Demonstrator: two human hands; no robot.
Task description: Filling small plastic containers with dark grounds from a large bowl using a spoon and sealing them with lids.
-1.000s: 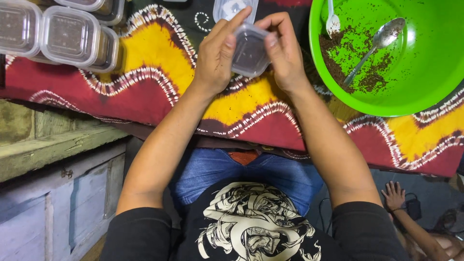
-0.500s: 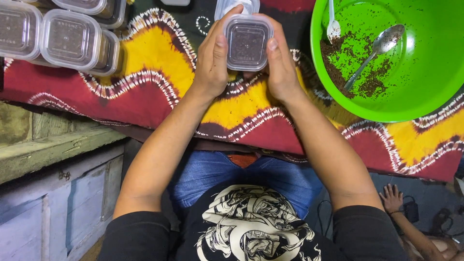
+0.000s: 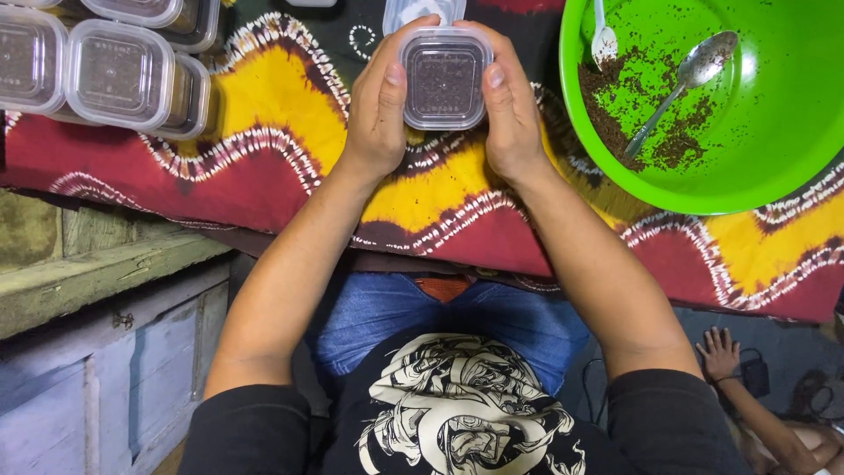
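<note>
A small square clear plastic container (image 3: 444, 77) with a lid and dark brown contents sits flat between both hands above the patterned cloth (image 3: 290, 149). My left hand (image 3: 380, 101) grips its left side, thumb on the lid's edge. My right hand (image 3: 508, 105) grips its right side the same way. A stack of clear empty containers (image 3: 422, 10) shows just beyond it, mostly hidden by my fingers.
A large green bowl (image 3: 774, 132) at the right holds dark crumbs, a metal spoon (image 3: 681, 81) and a white plastic spoon (image 3: 604, 37). Several filled lidded containers (image 3: 114, 75) stand stacked at the upper left. Another person's hand (image 3: 721, 354) rests low right. A worn wooden cabinet (image 3: 97, 352) stands at the left.
The container was tilted between my fingers a second ago; it now lies level with the lid on, and both hands press its sides.
</note>
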